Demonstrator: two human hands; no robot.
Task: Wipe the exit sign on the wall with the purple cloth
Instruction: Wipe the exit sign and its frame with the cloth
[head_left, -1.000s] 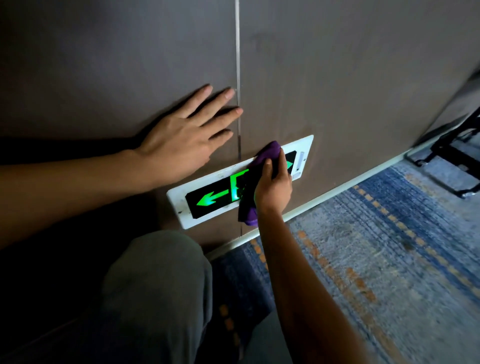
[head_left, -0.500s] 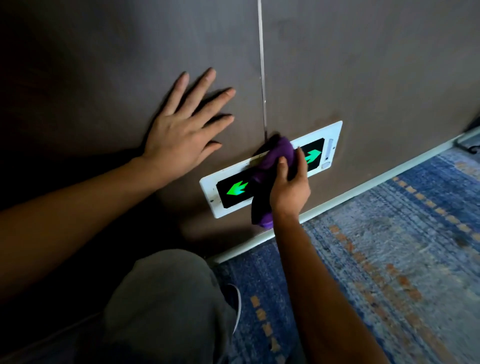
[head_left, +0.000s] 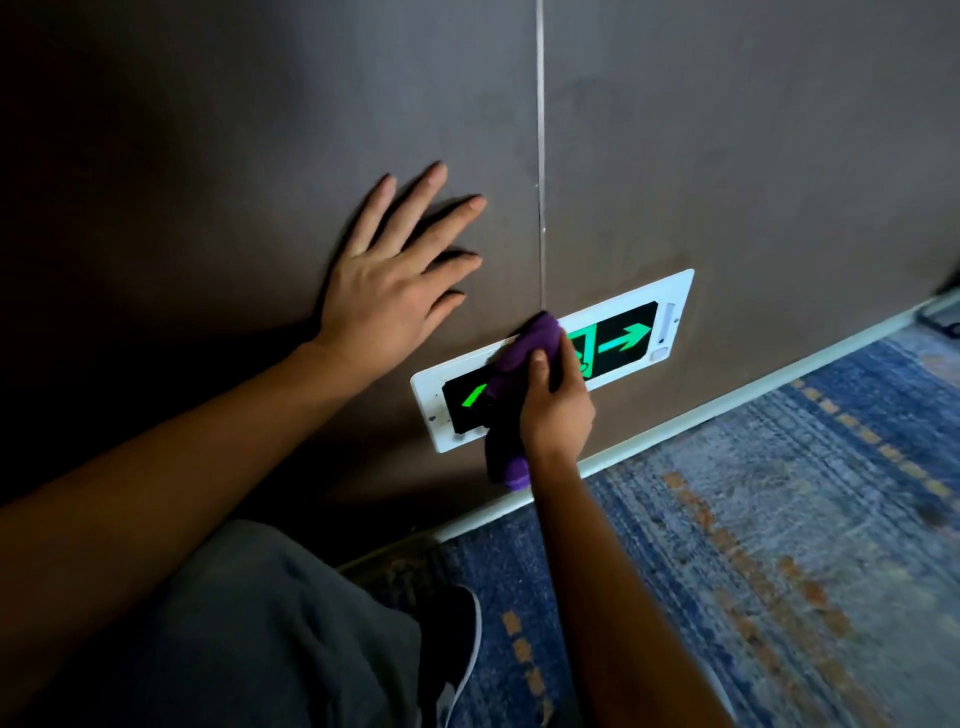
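Observation:
The exit sign (head_left: 626, 330) is a white-framed black panel with glowing green arrows, set low in the brown wall just above the skirting. My right hand (head_left: 556, 402) grips the purple cloth (head_left: 524, 358) and presses it against the sign's left-centre part, hiding most of the left arrow and part of the running-figure symbol. The cloth's lower end hangs below the sign frame. My left hand (head_left: 395, 280) lies flat on the wall with fingers spread, up and to the left of the sign, holding nothing.
A thin vertical metal seam (head_left: 540, 156) divides the wall panels above the sign. A pale skirting strip (head_left: 727, 410) runs along the wall's foot. Blue patterned carpet (head_left: 779, 545) covers the floor. My bent knee in grey trousers (head_left: 234, 623) and a dark shoe (head_left: 457, 639) fill the lower left.
My right hand has slid the cloth leftward along the sign, uncovering the right arrow and the symbol. The left hand stays on the wall. The camera has shifted, so the sign sits farther right.

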